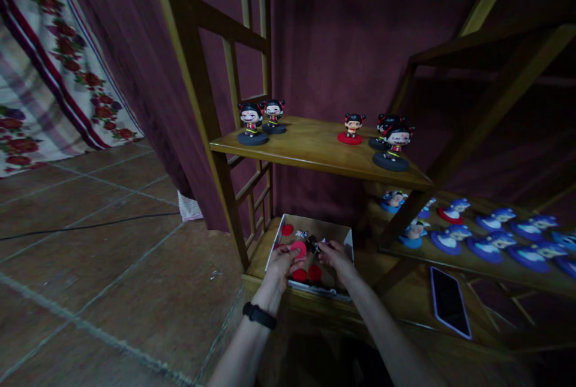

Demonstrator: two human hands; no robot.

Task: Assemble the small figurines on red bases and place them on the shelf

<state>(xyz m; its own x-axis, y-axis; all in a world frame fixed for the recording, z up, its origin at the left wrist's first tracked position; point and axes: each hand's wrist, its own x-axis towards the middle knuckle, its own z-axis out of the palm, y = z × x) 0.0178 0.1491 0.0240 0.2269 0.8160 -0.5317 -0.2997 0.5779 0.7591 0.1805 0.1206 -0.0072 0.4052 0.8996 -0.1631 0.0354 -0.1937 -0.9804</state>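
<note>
A shallow white cardboard box sits on the low shelf with both hands inside it. My left hand, a black band on its wrist, pinches a red disc like the figurines' round bases. Close beside it, my right hand has its fingers closed on a small dark-haired figurine, partly hidden by the fingers. Around them in the box lie loose red discs, one at the back left and a pair at the front. A small light-coloured figure part lies behind the held disc.
Above the box, a wooden shelf bears several black-haired figurines, one on a red base. More blue-and-white figurines stand on the right shelf. A phone lies at the lower right. A wooden post rises left of the box.
</note>
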